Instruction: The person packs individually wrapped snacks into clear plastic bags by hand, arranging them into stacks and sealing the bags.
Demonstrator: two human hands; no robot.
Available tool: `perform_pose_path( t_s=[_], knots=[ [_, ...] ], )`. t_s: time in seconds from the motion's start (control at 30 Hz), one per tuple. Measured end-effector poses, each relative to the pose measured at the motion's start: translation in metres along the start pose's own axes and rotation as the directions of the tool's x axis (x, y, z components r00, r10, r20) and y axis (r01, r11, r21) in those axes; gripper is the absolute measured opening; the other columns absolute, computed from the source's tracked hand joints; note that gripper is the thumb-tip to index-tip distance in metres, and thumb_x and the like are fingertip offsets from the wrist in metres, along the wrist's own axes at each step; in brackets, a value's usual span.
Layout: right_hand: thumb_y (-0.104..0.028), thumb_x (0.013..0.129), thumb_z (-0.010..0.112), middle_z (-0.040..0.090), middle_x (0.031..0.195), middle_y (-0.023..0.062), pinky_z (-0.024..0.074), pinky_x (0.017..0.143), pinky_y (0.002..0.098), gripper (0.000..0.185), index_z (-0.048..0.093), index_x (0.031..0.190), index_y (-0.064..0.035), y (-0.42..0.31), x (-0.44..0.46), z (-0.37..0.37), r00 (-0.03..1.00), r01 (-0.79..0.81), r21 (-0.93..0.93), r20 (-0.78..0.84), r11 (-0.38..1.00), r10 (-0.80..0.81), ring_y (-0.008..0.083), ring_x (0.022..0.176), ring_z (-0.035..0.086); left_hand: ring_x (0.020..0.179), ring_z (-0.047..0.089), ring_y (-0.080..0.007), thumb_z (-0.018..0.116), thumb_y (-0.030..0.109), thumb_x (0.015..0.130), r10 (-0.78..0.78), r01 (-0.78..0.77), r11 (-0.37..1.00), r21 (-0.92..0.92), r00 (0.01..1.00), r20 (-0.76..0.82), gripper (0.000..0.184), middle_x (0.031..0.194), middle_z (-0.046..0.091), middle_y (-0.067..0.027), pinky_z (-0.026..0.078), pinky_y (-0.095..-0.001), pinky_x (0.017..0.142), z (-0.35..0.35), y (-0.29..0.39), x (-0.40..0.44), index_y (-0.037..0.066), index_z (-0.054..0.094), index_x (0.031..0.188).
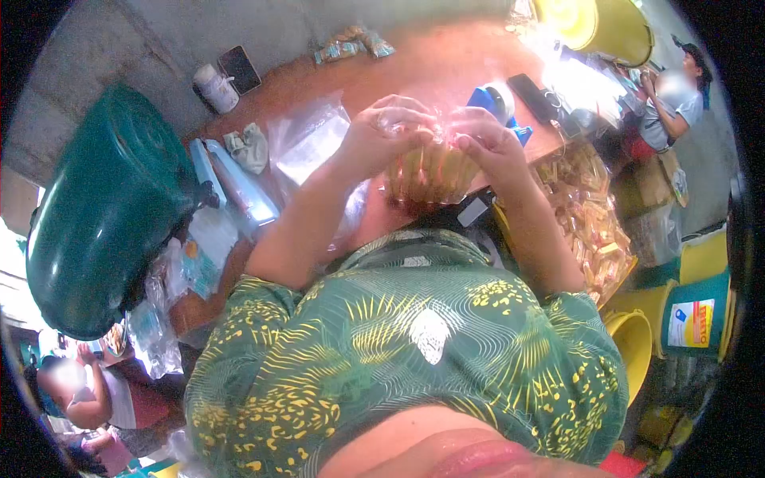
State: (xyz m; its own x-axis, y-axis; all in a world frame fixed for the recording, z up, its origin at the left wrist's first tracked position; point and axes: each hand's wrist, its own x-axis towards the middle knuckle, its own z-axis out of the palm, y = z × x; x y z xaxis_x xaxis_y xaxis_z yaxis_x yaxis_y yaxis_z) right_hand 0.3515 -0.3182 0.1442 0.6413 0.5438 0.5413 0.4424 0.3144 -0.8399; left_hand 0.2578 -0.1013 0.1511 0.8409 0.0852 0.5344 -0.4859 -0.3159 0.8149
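A clear plastic bag (426, 177) packed with yellowish stick-shaped pieces hangs upright in front of my chest, over the near side of the table. My left hand (392, 131) pinches its gathered top from the left side. On the right, my right hand (488, 143) grips the same top edge, thumb pressed inward. Glare blurs the plastic between my fingers. Just behind my right hand stands a blue tape dispenser (483, 99) with a roll of tape. Flat clear plastic bags (307, 139) lie beside my left forearm.
Small wrapped packs (590, 223) fill a tray at my right. A large green drum (107, 215) stands left. The orange-brown table (430, 68) carries a dark phone (532, 97), a white mug (215, 89) and filled packets (355, 45). Co-workers sit at far right (669, 107) and lower left.
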Motion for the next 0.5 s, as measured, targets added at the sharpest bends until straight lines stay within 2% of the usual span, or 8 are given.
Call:
perform_pose_path(
  t_s=[0.07, 0.17, 0.2, 0.3, 0.33, 0.4, 0.47, 0.5],
  knots=[
    [-0.009, 0.093, 0.071, 0.072, 0.102, 0.0060, 0.0522, 0.080, 0.0322, 0.011, 0.076, 0.100, -0.0026, 0.015, -0.001, -0.005, 0.965, 0.261, -0.178, 0.042, 0.949, -0.258, 0.0159, 0.089, 0.064, 0.093, 0.067, -0.0209, 0.079, 0.018, 0.086, 0.219, -0.217, 0.949, 0.230, 0.976, 0.016, 0.016, 0.098, 0.071, -0.0096, 0.054, -0.0318, 0.081, -0.002, 0.001, 0.001, 0.006, 0.080, 0.097],
    [-0.009, 0.089, 0.074, 0.072, 0.096, 0.0064, 0.0521, 0.077, 0.0315, 0.010, 0.077, 0.096, -0.0030, -0.009, -0.005, 0.003, 0.989, 0.135, -0.365, -0.008, 0.921, -0.149, 0.0170, 0.084, 0.065, 0.090, 0.067, -0.0211, 0.082, 0.020, 0.083, 0.247, -0.240, 0.955, 0.176, 0.969, -0.017, 0.021, 0.095, 0.070, -0.0103, 0.053, -0.0325, 0.076, 0.001, 0.012, -0.002, 0.007, 0.080, 0.098],
    [-0.012, 0.087, 0.076, 0.069, 0.085, 0.0061, 0.0514, 0.071, 0.0302, 0.011, 0.078, 0.095, -0.0043, 0.001, -0.011, 0.010, 0.992, 0.067, -0.111, -0.103, 0.992, -0.078, 0.0178, 0.078, 0.065, 0.087, 0.065, -0.0208, 0.083, 0.020, 0.081, 0.002, 0.002, 0.987, 0.158, 1.000, -0.026, 0.022, 0.091, 0.069, -0.0090, 0.053, -0.0327, 0.073, 0.002, 0.020, -0.006, 0.008, 0.080, 0.099],
    [-0.012, 0.088, 0.076, 0.065, 0.077, 0.0047, 0.0504, 0.067, 0.0285, 0.009, 0.077, 0.092, -0.0040, -0.001, -0.021, 0.009, 0.977, 0.185, -0.350, -0.035, 0.918, -0.210, 0.0163, 0.076, 0.064, 0.085, 0.063, -0.0222, 0.083, 0.023, 0.082, 0.190, -0.202, 0.934, 0.295, 0.979, 0.070, 0.023, 0.085, 0.065, -0.0066, 0.052, -0.0344, 0.075, 0.012, 0.029, -0.010, 0.009, 0.080, 0.100],
    [-0.014, 0.089, 0.075, 0.066, 0.078, 0.0049, 0.0503, 0.066, 0.0284, 0.010, 0.077, 0.092, -0.0040, -0.006, -0.024, 0.010, 0.975, 0.186, -0.372, -0.044, 0.909, -0.217, 0.0157, 0.075, 0.064, 0.086, 0.061, -0.0232, 0.082, 0.022, 0.080, 0.148, -0.203, 0.901, 0.383, 0.975, 0.168, 0.024, 0.084, 0.062, -0.0056, 0.051, -0.0350, 0.077, 0.010, 0.034, -0.014, 0.009, 0.079, 0.100],
    [-0.018, 0.093, 0.072, 0.067, 0.080, 0.0052, 0.0499, 0.065, 0.0280, 0.015, 0.077, 0.090, -0.0039, -0.021, -0.029, 0.014, 0.971, 0.185, -0.418, -0.062, 0.890, -0.231, 0.0146, 0.072, 0.063, 0.088, 0.061, -0.0239, 0.082, 0.021, 0.077, 0.224, -0.280, 0.855, 0.437, 0.958, 0.177, 0.023, 0.085, 0.062, -0.0058, 0.051, -0.0366, 0.080, 0.008, 0.037, -0.016, 0.010, 0.079, 0.097],
    [-0.022, 0.096, 0.067, 0.068, 0.081, 0.0057, 0.0498, 0.064, 0.0280, 0.021, 0.075, 0.092, -0.0033, -0.010, -0.029, 0.010, 0.984, 0.139, -0.180, -0.089, 0.974, -0.156, 0.0143, 0.070, 0.062, 0.090, 0.061, -0.0247, 0.081, 0.020, 0.075, 0.300, -0.369, 0.811, 0.455, 0.929, 0.217, 0.021, 0.088, 0.062, -0.0059, 0.050, -0.0382, 0.082, 0.008, 0.045, -0.019, 0.012, 0.078, 0.094],
    [-0.025, 0.099, 0.062, 0.068, 0.081, 0.0061, 0.0499, 0.064, 0.0281, 0.025, 0.073, 0.095, -0.0027, -0.025, -0.028, 0.015, 0.995, -0.038, 0.045, -0.088, 0.998, 0.042, 0.0149, 0.067, 0.062, 0.091, 0.061, -0.0251, 0.080, 0.019, 0.074, 0.341, -0.422, 0.790, 0.445, 0.905, 0.253, 0.020, 0.090, 0.062, -0.0059, 0.050, -0.0391, 0.083, 0.010, 0.057, -0.024, 0.013, 0.077, 0.093]
  ],
)
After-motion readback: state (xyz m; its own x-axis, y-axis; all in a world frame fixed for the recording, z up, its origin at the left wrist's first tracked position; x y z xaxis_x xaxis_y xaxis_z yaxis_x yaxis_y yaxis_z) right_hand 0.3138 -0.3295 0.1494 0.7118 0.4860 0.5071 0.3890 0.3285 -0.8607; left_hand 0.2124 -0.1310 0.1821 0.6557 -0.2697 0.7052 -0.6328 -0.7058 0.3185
